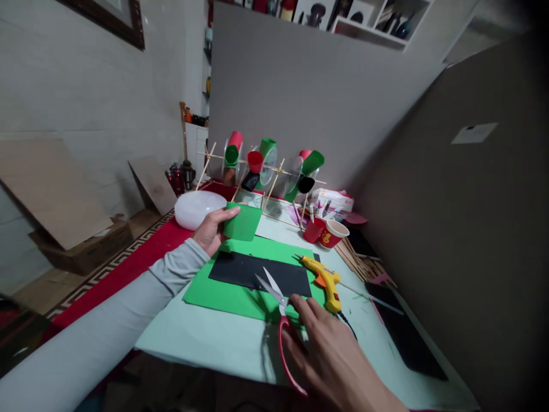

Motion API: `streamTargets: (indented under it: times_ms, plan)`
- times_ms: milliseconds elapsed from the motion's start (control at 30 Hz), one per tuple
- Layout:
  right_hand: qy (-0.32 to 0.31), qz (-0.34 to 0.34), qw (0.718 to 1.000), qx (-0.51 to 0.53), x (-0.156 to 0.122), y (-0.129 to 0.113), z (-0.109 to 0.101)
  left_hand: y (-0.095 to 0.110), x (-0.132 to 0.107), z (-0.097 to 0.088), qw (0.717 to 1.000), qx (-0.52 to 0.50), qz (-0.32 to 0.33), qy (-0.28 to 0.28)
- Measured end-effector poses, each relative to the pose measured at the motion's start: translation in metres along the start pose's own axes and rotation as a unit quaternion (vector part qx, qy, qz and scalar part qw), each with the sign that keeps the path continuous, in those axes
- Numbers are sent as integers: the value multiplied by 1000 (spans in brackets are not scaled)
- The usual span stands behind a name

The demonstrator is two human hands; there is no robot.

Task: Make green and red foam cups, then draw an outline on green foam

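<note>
My left hand [212, 229] is closed on a small green foam square [243, 222], held above the far left part of the table. My right hand [330, 355] rests on the red handles of a pair of scissors [274, 297], fingers bent over them; the blades are open and point away over a black sheet [261, 272]. The black sheet lies on a larger green foam sheet [206, 292]. A yellow glue gun [326, 279] lies just right of the scissors.
A stick frame with green, red and black paper cups and clear discs [268, 166] stands at the table's back. Two red cups [328, 232], a tissue pack [332, 200], a white dome [197, 207], loose sticks [364, 263] and grey boards behind and right.
</note>
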State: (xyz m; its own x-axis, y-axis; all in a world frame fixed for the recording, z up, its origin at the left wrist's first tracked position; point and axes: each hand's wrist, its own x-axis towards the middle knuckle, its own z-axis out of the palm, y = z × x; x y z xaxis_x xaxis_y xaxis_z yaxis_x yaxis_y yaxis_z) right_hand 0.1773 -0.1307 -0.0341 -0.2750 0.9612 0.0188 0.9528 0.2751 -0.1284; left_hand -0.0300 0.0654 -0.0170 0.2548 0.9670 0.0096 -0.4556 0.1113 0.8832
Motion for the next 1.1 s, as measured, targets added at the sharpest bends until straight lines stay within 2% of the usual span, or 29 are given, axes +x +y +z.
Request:
streamTargets:
  times_ms: [33, 133, 233, 333, 400, 600, 700, 800, 967, 1100]
  plan:
    - [-8, -11, 1000, -6, 1, 0, 7, -1, 0, 1, 1000, 1, 2, -5]
    - [-50, -107, 993, 5, 5, -10, 20, -3, -1, 1, 1000, 8, 4, -21]
    - [-55, -145, 987, 34, 14, -19, 14, -6, -1, 1, 999, 15, 8, -39]
    - [9, -53, 996, 69, 31, -12, -1, -8, -2, 1, 998, 20, 18, -57]
    - [28, -26, 997, 64, 45, 0, -5, -9, -3, 1, 997, 21, 27, -70]
    - [44, -45, 989, 138, 69, 21, -6, -14, -8, 2, 992, 21, 51, -116]
    - [93, -22, 970, 224, 81, 27, -12, -20, -11, 5, 989, 27, 51, -139]
    - [131, -9, 937, 323, 97, 29, -15, -27, -15, 11, 985, 41, 53, -157]
    - [145, -34, 894, 423, 116, 22, -8, -38, -18, 19, 977, 111, 87, -163]
    - [151, -13, 880, 451, 119, 28, 3, -46, -17, 18, 959, 203, 133, -144]
